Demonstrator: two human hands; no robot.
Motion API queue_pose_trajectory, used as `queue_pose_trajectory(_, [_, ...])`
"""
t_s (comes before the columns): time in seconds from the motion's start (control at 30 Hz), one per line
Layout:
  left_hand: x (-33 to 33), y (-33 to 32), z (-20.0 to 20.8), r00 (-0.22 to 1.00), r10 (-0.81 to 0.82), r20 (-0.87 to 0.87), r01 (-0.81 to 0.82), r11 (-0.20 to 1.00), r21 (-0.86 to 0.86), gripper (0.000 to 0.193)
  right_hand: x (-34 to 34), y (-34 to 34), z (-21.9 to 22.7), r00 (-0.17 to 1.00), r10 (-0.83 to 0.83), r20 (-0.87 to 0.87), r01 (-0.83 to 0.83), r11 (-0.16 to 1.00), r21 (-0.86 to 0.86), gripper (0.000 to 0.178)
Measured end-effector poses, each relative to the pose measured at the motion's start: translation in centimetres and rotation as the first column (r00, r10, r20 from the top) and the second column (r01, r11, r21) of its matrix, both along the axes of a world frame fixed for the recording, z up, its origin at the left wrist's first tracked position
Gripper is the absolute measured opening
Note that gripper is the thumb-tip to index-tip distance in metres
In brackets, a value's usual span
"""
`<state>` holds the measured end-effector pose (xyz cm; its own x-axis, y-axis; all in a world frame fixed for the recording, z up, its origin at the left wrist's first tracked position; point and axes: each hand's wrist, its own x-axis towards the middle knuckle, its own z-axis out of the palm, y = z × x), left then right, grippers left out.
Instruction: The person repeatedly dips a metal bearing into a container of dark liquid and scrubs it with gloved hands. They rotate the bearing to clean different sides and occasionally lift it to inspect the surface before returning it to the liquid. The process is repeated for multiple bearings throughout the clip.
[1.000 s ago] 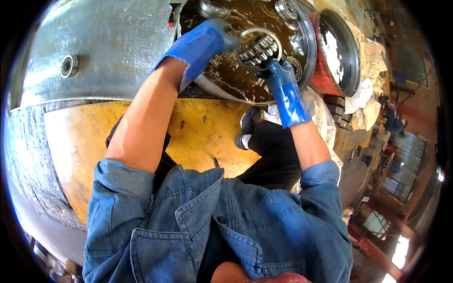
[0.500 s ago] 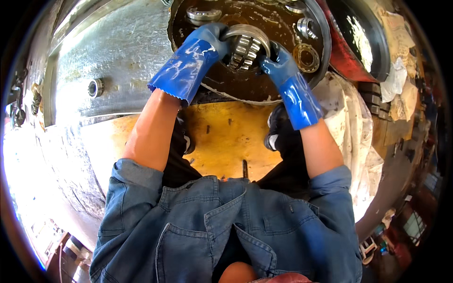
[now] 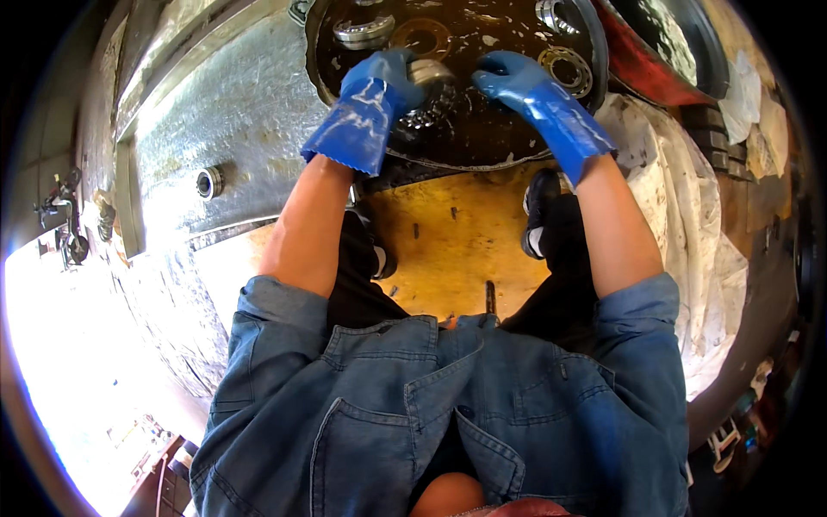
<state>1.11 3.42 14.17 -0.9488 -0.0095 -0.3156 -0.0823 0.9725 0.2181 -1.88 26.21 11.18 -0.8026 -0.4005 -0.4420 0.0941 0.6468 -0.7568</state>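
Observation:
My left hand, in a long blue rubber glove, grips a roller bearing by its left side. The bearing is tilted and blurred, low over the brown liquid in a round basin. To its right, my right hand, gloved alike, hovers apart from the bearing with its fingers loosely stretched and nothing visible in them. Other bearing parts lie in the basin: a thick bearing at upper left, a flat ring in the liquid, a caged ring and a bearing at right.
A small bearing rests on the shiny metal sheet at left. Stained white cloth drapes to the right. Beyond it are a red-sided black container and dark blocks. My feet straddle a yellow board.
My right hand has let go of the bearing and moved away from it. My left hand has turned and lowered the bearing towards the liquid. The whole view has shifted slightly.

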Motion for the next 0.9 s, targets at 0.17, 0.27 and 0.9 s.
queue_pose_trajectory(0.17, [1.2, -0.7, -3.5, 0.995, -0.068, 0.067, 0.061, 0.993, 0.104, 0.044, 1.3, -1.8, -1.4, 0.986, -0.06, -0.154, 0.064, 0.998, 0.019, 0.054])
queue_pose_trajectory(0.27, [1.4, -0.9, -6.1, 0.958, -0.284, 0.041, 0.286, 0.937, -0.199, 0.05, 1.6, -1.6, -1.3, 0.985, -0.041, -0.167, 0.056, 0.994, 0.09, 0.056])
queue_pose_trajectory(0.9, [2.9, -0.6, -5.7, 0.987, -0.117, 0.112, 0.124, 0.991, -0.058, 0.058, 2.6, -6.7, -4.5, 0.885, 0.417, -0.208, -0.404, 0.909, 0.102, 0.041])
